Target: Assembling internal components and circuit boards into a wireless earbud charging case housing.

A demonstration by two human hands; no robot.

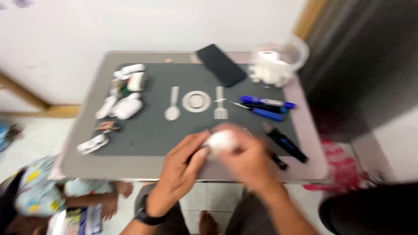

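- White lump, soft-looking and blurred, sits pinched between both hands over the near edge of the dark mat, just in front of the mat's printed spoon, plate and fork outline.
- Far left on the mat: a cluster of small white pieces and a few scraps near the table's left edge, well apart from the hands; best left undisturbed while working the lump.
- Left hand, watch on the wrist, comes in from below with fingers curled and thumb pressed against the lump's left side; seems to steady it. Worth keeping that grip light so the soft material is not squashed out of shape.
- Right hand wraps over the lump's right side, fingers pressed together around it; exact fingertip placement cannot be told through the motion blur.
- Likely wise to hold the lump low over the mat, so anything dropped lands on it and not on the floor.
- Right of the hands: black markers lie close to the right wrist, blue markers beyond; elbow clearance needed there.
- Far right corner: clear tub with white material inside, and a dark phone beside it.
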